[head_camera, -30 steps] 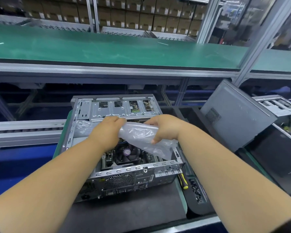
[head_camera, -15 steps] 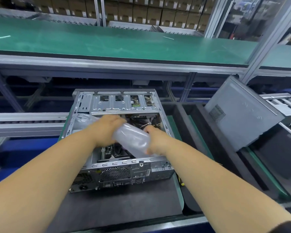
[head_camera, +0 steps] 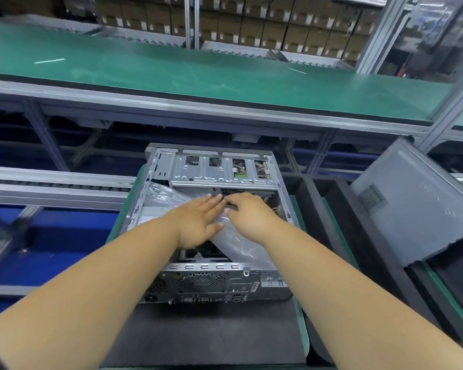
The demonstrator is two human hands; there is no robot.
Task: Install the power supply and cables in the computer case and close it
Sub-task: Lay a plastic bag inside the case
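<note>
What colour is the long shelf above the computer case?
Green shelf, clearest in the head view.

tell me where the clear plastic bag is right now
In the head view the clear plastic bag lies inside the open grey metal computer case, at centre frame, under the left hand and right hand.

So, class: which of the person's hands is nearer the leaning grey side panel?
Right. The right hand is over the open case's right half, on the side toward the panel; the left hand lies further left, flat on the plastic bag.
</note>
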